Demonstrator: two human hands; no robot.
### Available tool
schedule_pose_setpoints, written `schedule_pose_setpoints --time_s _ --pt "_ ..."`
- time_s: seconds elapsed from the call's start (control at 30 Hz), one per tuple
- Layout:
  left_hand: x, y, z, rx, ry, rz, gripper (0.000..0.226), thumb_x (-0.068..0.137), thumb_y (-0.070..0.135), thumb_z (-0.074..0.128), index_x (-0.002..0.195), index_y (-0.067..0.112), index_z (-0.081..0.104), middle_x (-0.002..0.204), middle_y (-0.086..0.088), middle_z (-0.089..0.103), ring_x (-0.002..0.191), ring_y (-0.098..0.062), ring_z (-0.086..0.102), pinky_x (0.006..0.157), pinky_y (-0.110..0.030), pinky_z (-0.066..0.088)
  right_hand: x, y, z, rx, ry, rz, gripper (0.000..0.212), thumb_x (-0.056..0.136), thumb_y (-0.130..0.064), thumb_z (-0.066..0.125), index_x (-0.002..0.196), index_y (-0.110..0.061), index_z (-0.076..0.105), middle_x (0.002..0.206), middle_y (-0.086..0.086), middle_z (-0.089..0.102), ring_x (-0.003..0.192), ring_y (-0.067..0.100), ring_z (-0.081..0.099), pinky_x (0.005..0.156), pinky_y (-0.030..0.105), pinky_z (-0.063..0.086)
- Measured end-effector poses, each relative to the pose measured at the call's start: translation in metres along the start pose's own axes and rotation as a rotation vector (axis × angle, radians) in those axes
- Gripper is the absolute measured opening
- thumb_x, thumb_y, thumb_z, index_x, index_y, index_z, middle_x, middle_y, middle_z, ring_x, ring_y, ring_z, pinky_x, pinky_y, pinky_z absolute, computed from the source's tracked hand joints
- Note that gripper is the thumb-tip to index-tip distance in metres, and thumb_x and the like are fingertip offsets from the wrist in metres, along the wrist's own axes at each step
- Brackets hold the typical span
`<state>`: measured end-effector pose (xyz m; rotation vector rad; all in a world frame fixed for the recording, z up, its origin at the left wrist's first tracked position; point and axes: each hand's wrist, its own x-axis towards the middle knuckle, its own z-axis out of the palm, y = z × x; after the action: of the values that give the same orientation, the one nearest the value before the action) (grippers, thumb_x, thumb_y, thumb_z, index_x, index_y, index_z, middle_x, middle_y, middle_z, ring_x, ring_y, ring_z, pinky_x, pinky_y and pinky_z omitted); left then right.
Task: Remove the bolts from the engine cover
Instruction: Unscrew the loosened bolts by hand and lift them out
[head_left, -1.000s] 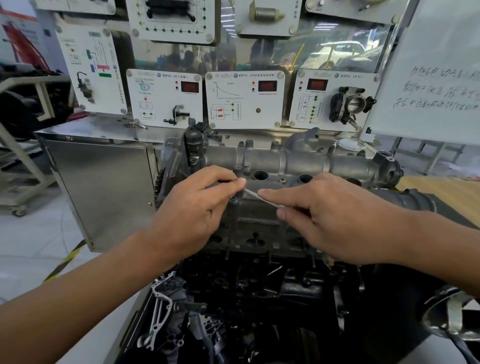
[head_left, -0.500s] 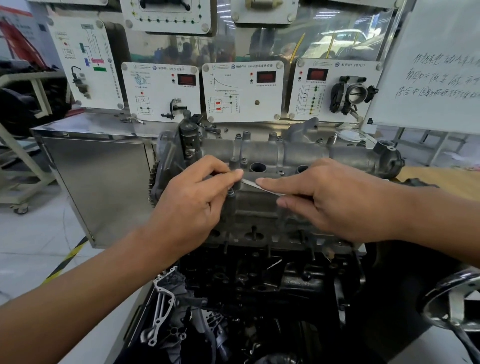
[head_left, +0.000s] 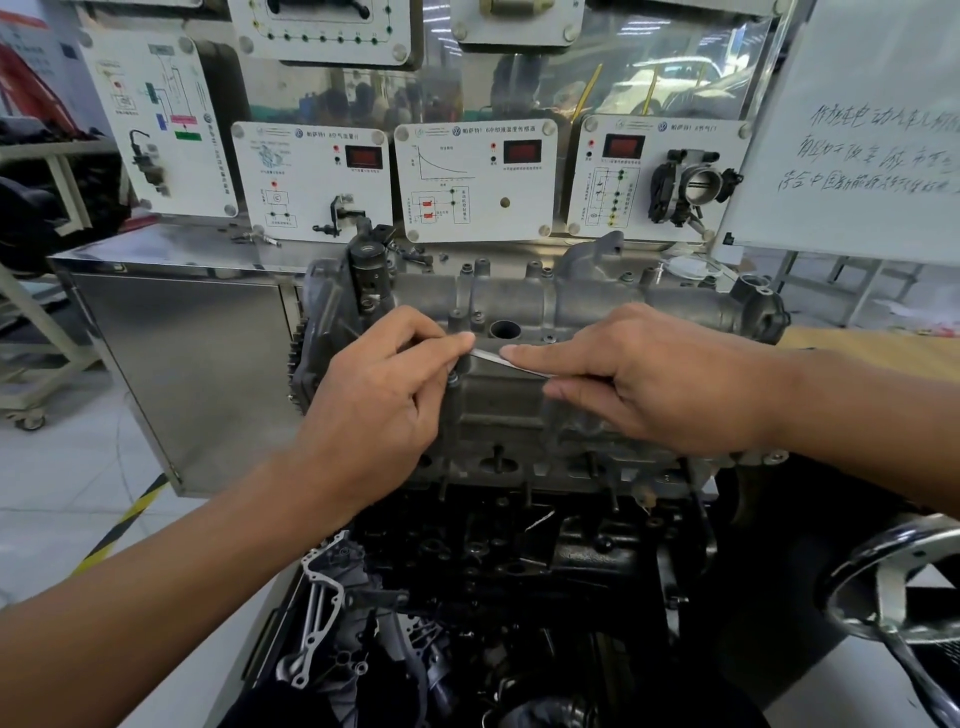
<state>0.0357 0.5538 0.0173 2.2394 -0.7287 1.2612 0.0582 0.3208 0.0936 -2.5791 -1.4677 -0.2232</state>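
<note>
The left hand (head_left: 374, 410) pinches a thin tool (head_left: 511, 361) over the engine cover (head_left: 509, 415). The right hand (head_left: 660, 379) grips its other end

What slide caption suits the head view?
Left hand and right hand hold a slim metal tool at an engine cover bolt.

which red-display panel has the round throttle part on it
The rightmost panel, carrying a black throttle body; the middle panel shows a curve, the left panel a bracket.
</note>
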Motion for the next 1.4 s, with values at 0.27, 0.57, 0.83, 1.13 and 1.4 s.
schedule_pose_setpoints --time_s 0.27,0.57,0.83,1.13,1.4 --pt "0.001 0.008 0.001 0.05 0.005 -0.043 0.021 0.093 -0.001 0.063 0.112 -0.004 0.071 0.094 -0.01 0.065 0.074 -0.015 0.058 0.067 -0.024 0.049 0.027 0.041 -0.008 -0.197 0.056 -0.057 0.041 0.101 -0.04 0.038 0.136 -0.032 0.058 0.085 -0.007 0.064 0.08 0.008 0.05 0.078 0.019 0.04" --pt "0.008 0.017 -0.014 -0.203 -0.045 -0.582 0.034 0.08 0.024 0.08 0.105 0.042 0.065 0.072 0.016 0.069 0.071 -0.001 0.067 0.067 -0.023 0.056 0.126 0.035 -0.009 -0.595 0.146 -0.499 0.032 0.1 -0.029 0.044 0.104 -0.015 0.072 0.105 0.002 0.069 0.099 0.025 0.055 0.069 0.036 0.05" --pt "0.057 0.001 -0.05 0.279 -0.597 -0.177 0.025 0.085 0.053 0.06 0.106 0.041 0.066 0.099 0.02 0.061 0.09 -0.007 0.057 0.081 -0.039 0.053 0.146 0.025 -0.008 -0.57 0.023 -0.491 0.016 0.093 -0.02 0.058 0.092 -0.011 0.071 0.095 0.006 0.066 0.096 0.026 0.059 0.062 0.038 0.05" --pt "0.062 -0.002 -0.039 -0.008 -0.589 -0.34 0.01 0.084 0.042 0.073 0.082 0.039 0.064 0.075 0.018 0.067 0.076 0.007 0.062 0.068 -0.014 0.05 0.137 0.021 -0.018 -0.612 -0.082 -0.331 0.017 0.098 -0.021 0.049 0.105 -0.016 0.064 0.093 0.004 0.066 0.09 0.028 0.061 0.06 0.033 0.035" --pt "0.062 0.0 -0.036 -0.219 -0.374 -0.602 0.012 0.085 0.019 0.077 0.089 0.03 0.075 0.071 0.013 0.074 0.059 -0.003 0.07 0.057 -0.019 0.057 0.132 0.024 -0.02 -0.559 -0.071 -0.24 0.026 0.103 -0.028 0.044 0.104 -0.017 0.068 0.088 0.005 0.062 0.089 0.029 0.06 0.065 0.033 0.037"
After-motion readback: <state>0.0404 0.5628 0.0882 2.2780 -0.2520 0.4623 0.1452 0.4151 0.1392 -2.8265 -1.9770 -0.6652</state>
